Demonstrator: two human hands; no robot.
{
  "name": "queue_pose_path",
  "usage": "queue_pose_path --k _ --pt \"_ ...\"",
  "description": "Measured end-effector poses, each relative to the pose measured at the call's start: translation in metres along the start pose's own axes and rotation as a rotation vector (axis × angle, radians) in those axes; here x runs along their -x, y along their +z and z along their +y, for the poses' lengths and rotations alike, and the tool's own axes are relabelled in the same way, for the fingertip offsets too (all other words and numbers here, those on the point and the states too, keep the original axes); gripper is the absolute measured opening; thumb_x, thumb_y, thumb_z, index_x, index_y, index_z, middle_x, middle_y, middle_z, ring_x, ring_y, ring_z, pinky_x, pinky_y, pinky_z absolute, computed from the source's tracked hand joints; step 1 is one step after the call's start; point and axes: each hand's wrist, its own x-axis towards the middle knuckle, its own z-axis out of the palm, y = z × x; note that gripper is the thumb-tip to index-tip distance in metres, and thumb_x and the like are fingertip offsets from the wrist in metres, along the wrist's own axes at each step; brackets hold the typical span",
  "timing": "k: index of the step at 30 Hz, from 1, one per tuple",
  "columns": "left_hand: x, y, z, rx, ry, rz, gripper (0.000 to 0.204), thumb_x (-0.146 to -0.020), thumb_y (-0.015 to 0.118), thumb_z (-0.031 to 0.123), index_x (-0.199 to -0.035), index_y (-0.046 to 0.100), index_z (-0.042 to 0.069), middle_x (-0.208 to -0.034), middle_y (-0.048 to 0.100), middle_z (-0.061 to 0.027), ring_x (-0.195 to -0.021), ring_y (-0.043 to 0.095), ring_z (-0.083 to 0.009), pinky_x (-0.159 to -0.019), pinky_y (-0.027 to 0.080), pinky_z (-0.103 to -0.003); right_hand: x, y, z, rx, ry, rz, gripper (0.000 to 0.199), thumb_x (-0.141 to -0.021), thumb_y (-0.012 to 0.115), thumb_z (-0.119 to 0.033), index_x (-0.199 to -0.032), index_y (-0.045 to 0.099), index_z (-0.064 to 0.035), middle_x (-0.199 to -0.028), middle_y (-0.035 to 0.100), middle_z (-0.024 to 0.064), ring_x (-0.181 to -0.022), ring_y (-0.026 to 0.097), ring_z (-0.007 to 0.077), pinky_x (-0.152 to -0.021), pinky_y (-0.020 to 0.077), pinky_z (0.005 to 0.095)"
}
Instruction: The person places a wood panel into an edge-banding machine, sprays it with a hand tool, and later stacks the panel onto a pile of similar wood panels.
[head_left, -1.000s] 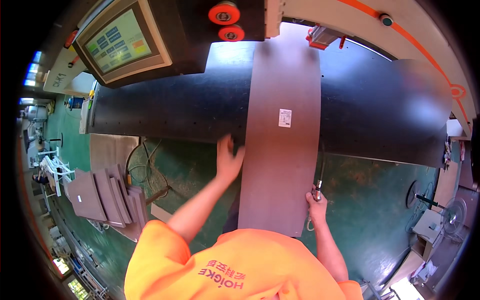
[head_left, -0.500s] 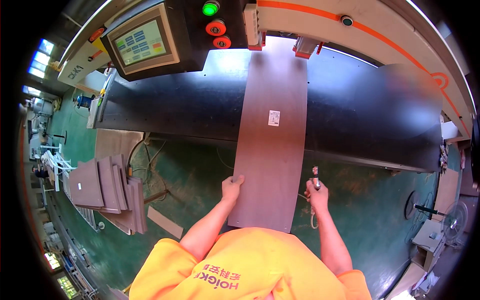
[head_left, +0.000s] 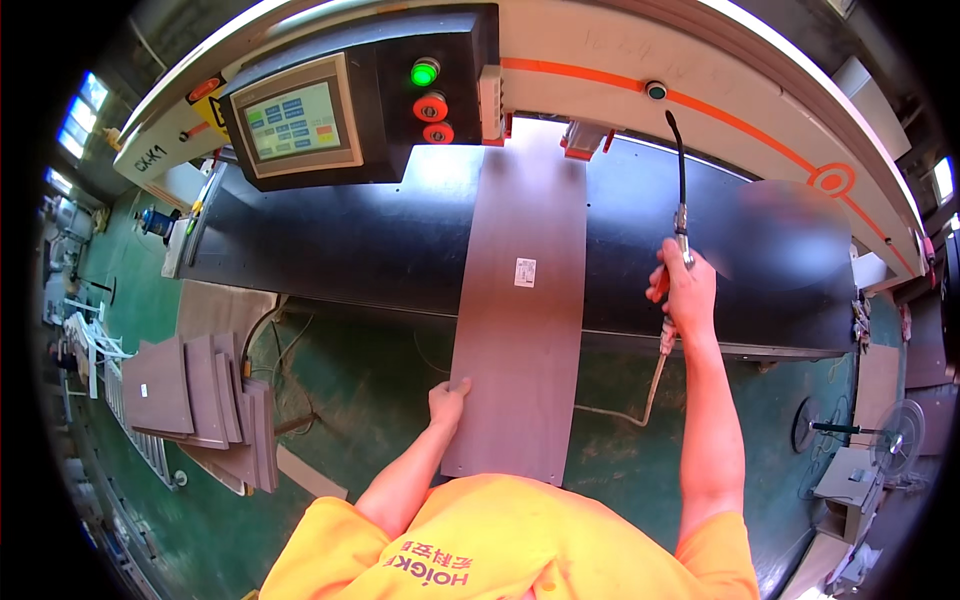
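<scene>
The right hand point(head_left: 688, 288) has risen from the brown panel's point(head_left: 522, 320) near right edge, lifting the air gun point(head_left: 678, 250) over the far black surface point(head_left: 380, 240).

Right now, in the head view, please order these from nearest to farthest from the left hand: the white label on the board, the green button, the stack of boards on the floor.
From the left hand at the long board's left edge:
1. White label, up and right on the board.
2. Stack of boards, far left on the floor.
3. Green button, on the control panel at the top.
</scene>
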Motion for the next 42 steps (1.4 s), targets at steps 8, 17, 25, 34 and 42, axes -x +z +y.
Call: queue_pose_path --k 8,17,25,34,42 --pt "-0.004 0.0 -0.008 -0.027 0.025 0.008 0.038 -0.085 0.067 0.025 -0.103 0.065 -0.008 -0.095 0.07 -0.0167 -0.084 0.066 -0.0232 -0.078 0.05 -0.033 -0.018 0.001 0.005 -0.066 0.061 -0.036 0.042 -0.091 0.058 -0.042 -0.084 0.06 -0.0006 -0.056 0.058 0.0059 -0.042 0.058 0.0137 -0.035 0.0359 0.0232" --pt "-0.002 0.001 -0.005 -0.027 0.083 -0.002 0.035 -0.086 0.066 0.025 -0.1 0.065 -0.008 -0.09 0.068 -0.0138 -0.08 0.064 -0.0203 -0.073 0.05 -0.033 0.094 -0.068 0.115 0.428 0.318 -0.196 0.047 -0.092 0.055 -0.043 -0.067 0.055 -0.0033 -0.051 0.053 0.0067 -0.04 0.052 0.0161 -0.041 0.0407 0.0302" --pt "0.006 -0.011 -0.008 -0.097 0.069 -0.118 0.049 -0.087 0.065 0.039 -0.107 0.062 -0.006 -0.096 0.067 -0.0118 -0.084 0.063 -0.0188 -0.074 0.05 -0.033 0.28 -0.154 0.167 0.87 0.486 -0.937 0.047 -0.087 0.063 -0.044 -0.068 0.059 -0.0008 -0.055 0.055 0.012 -0.051 0.054 0.025 -0.052 0.043 0.0362" --pt "0.091 -0.074 -0.074 -0.305 -0.035 -0.37 0.043 -0.086 0.066 0.034 -0.108 0.057 -0.003 -0.09 0.066 -0.0092 -0.075 0.063 -0.0148 -0.067 0.051 -0.029 0.358 -0.163 0.213 0.352 0.722 -0.577 0.042 -0.094 0.055 -0.037 -0.071 0.057 -0.0029 -0.051 0.053 0.0028 -0.039 0.05 0.0112 -0.038 0.0348 0.0243" --pt "0.101 -0.111 -0.097 -0.602 0.214 -0.469 0.04 -0.082 0.07 0.029 -0.106 0.058 0.0 -0.084 0.066 -0.0085 -0.076 0.064 -0.0211 -0.068 0.051 -0.033 0.379 -0.089 0.225 -0.179 0.734 0.013 0.057 -0.096 0.042 -0.055 -0.078 0.056 -0.0032 -0.049 0.051 0.0039 -0.034 0.049 0.0136 -0.033 0.0359 0.0228"
